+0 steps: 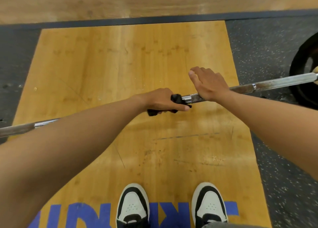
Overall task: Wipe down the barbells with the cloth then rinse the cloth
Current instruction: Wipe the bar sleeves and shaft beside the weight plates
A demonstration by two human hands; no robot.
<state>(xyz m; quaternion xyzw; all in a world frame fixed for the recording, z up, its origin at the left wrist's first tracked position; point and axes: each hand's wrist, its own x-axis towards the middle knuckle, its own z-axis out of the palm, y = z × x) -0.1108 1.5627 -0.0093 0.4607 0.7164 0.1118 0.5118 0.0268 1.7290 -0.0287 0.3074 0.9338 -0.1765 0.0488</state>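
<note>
The left hand [160, 99] clenches a black cloth [176, 99] around the bar [244, 88], arm outstretched. The right hand [209, 84] rests its heel on the bar just beside, fingers released and lifted forward.

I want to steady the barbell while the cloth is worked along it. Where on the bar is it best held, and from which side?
Grip the knurled stretch of the barbell, just right of the black cloth held by the left hand. Come from above, fingers wrapping over the far side, as the right hand rests now. The thin round shaft lies roughly level, and knurling probably resists slipping.
</note>
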